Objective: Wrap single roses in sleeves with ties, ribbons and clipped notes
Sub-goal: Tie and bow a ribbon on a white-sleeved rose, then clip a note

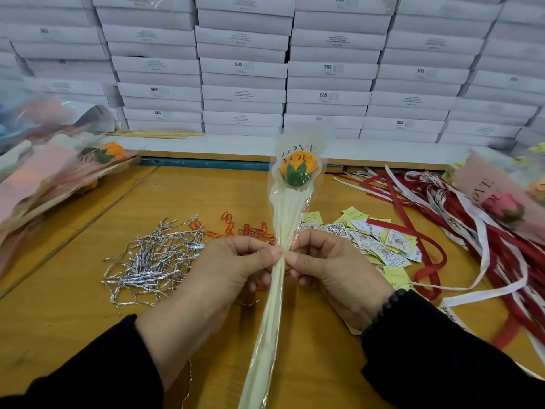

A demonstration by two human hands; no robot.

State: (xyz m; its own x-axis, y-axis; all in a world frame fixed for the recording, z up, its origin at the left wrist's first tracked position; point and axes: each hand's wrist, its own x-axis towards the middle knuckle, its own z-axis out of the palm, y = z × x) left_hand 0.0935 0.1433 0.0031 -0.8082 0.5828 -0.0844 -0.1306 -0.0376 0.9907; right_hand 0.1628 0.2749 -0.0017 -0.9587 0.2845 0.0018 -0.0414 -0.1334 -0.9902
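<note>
We see both hands pinching the gathered sleeve (pixel 283 219) mid-length: left hand (pixel 224 270) and right hand (pixel 330 267) each with thumb and fingers closed on it. The orange rose (pixel 296 171) sits inside the sleeve's top, above the hands. Left of the sleeve lie silver ties (pixel 153 258); behind it, paper clips (pixel 244 230); right of it, notes (pixel 380 243) and ribbons (pixel 460 219).

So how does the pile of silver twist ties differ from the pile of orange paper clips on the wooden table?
The silver twist ties are straight crinkled strips in a big pile; the orange paper clips are bent loops in a smaller scatter. The ties lie left of the hands, the clips behind them. Both lie loose on the table.
</note>
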